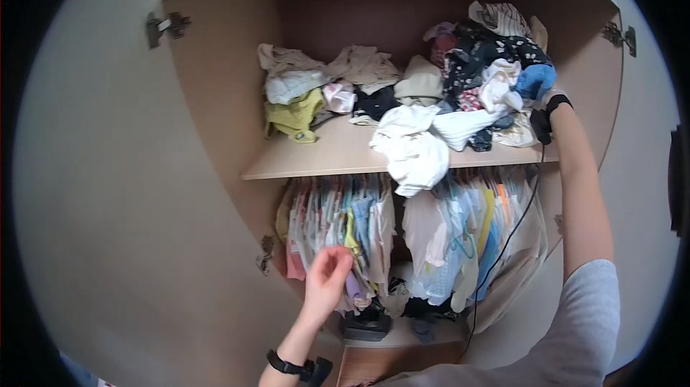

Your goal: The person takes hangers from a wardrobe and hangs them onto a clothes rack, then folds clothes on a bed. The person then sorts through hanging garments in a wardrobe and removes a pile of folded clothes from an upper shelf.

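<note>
My left hand [329, 273] is in front of the hanging clothes [363, 225], its fingers curled and the thumb close to them; what they hold, if anything, is too small to make out. At the right end of the shelf, my right hand [553, 96] reaches in beside a blue cloth [535, 81] in the large clothes pile. Its fingers are mostly hidden. Near it lie a black floral garment [489, 45] and white crumpled cloth [499, 89]. A white garment [413, 150] hangs over the shelf's front edge.
On the left of the shelf [316, 160] lie a yellow-green garment [295, 117] and beige clothes [363, 65]. Open cabinet doors [108, 171] stand on both sides. A black cable [507, 240] runs down from my right wrist. A dark box [365, 326] sits at the bottom.
</note>
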The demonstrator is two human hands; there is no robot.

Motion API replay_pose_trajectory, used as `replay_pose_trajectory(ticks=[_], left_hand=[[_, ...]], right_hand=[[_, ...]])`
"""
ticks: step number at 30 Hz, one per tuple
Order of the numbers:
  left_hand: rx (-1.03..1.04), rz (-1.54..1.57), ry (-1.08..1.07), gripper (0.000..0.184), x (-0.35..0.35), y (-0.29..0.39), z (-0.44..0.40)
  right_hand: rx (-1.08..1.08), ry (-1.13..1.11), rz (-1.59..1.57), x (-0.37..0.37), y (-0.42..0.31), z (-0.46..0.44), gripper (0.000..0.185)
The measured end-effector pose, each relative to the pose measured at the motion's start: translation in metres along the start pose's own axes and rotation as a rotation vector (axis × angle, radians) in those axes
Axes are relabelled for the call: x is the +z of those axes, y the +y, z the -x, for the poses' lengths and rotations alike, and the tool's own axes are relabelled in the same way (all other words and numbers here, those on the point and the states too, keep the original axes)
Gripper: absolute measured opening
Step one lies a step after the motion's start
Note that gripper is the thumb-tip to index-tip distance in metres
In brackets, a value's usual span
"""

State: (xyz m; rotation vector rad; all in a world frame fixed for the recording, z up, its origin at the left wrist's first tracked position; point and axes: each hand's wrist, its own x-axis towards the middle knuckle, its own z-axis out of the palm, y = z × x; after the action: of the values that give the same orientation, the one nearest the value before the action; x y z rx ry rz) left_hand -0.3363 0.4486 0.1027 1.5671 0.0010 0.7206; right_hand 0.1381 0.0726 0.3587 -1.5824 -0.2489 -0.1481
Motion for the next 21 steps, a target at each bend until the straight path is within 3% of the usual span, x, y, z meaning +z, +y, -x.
replay_pose_trajectory(ticks=[7,9,11,12,14,15,16,17,19,20,21], left_hand=[[0.653,-0.685,-0.134,0.041,0.092,0.114,-0.113],[0.624,-0.914,-0.21,0.06,0.121,0.115,-0.152],[0.263,-1.116,-0.466,0.093,0.146,0.111,-0.186],[0.2,-1.206,-0.505,0.091,0.159,0.112,-0.198],[0.17,-1.329,-0.578,0.081,0.176,0.116,-0.221],[0.199,-1.361,-0.614,0.072,0.179,0.117,-0.234],[0.022,-1.305,-0.688,0.06,0.179,0.123,-0.25],[0.012,-1.138,-0.439,0.049,0.173,0.123,-0.256],[-0.026,-0.684,-0.297,0.034,0.14,0.095,-0.334],[-0.139,-0.445,-0.116,0.027,0.153,0.131,-0.304],[-0.199,-0.375,-0.089,0.026,0.128,0.114,-0.354]], right_hand=[[-0.057,-0.703,-0.401,-0.018,0.03,-0.046,0.042],[-0.05,-0.634,-0.309,-0.01,0.02,-0.019,0.025],[-0.125,-0.43,-0.097,-0.003,0.008,0.002,0.019],[-0.258,-0.107,0.254,-0.003,0.01,-0.011,0.023],[-0.342,0.212,0.69,-0.01,0.005,-0.02,0.032],[-0.307,0.2,0.772,-0.013,0.001,-0.024,0.034],[-0.27,0.187,0.849,-0.015,-0.002,-0.026,0.037],[-0.234,0.172,0.927,-0.019,-0.007,-0.03,0.039],[-0.161,0.145,1.089,-0.031,-0.02,-0.034,0.044],[-0.156,0.012,1.07,-0.037,-0.021,-0.027,0.049],[-0.154,-0.12,1.049,-0.044,-0.021,-0.017,0.054]])
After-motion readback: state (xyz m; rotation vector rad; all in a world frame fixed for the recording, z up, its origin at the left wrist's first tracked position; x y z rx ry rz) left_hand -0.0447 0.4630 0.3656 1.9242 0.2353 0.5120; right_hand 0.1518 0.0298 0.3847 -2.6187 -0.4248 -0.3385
